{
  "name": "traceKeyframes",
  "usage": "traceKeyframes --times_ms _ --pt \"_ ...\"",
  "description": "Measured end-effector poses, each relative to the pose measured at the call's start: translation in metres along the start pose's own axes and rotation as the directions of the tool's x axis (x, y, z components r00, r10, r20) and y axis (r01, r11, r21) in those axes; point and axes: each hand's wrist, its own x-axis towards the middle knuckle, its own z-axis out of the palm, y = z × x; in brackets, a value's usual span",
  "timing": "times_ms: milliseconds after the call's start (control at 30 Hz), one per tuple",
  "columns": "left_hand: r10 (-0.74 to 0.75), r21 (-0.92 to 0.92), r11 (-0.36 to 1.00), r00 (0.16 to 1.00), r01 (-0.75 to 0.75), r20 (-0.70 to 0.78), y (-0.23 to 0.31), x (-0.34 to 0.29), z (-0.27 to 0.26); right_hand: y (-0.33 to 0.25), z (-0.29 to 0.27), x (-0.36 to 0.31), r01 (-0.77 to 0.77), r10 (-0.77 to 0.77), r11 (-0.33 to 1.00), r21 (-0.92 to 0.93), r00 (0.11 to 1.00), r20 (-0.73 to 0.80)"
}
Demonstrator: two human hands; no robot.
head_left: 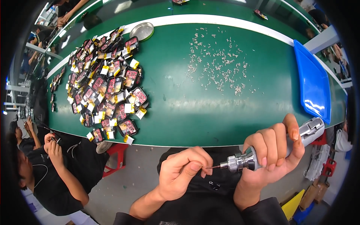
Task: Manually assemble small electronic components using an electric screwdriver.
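Note:
My right hand (270,152) is wrapped round a silver power screwdriver (243,161), held nearly level in front of my body with its thin bit (215,167) pointing left. At the bit's tip, the thumb and fingers of my left hand (183,169) are pinched together. Whatever lies between them is too small to make out. Both hands are just off the near edge of the green table (168,123). Many small pale pins or screws (223,62) lie scattered on the table beyond my hands.
A large heap of small black-framed electronic units (108,86) with white and yellow tabs covers the table's left side. Behind it stands a round metal dish (141,31). A blue tray (313,82) lies at the right edge. A co-worker (63,165) sits close on my left.

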Motion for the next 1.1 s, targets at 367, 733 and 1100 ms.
traceKeyframes --times_ms 367,733,1100 --pt "-0.083 -0.228 0.967 0.988 0.112 0.132 -0.005 -0.004 0.000 -0.004 -0.007 -0.010 -0.038 0.040 0.999 -0.031 0.999 0.034" --pt "-0.267 -0.501 0.785 0.928 0.366 0.259 -0.004 0.004 0.002 -0.007 -0.013 -0.006 -0.050 0.051 0.999 -0.016 0.997 0.062" --pt "-0.207 0.111 0.972 0.978 0.208 -0.013 0.001 0.004 0.018 -0.016 -0.018 -0.007 0.018 -0.011 0.995 -0.097 0.998 0.069"
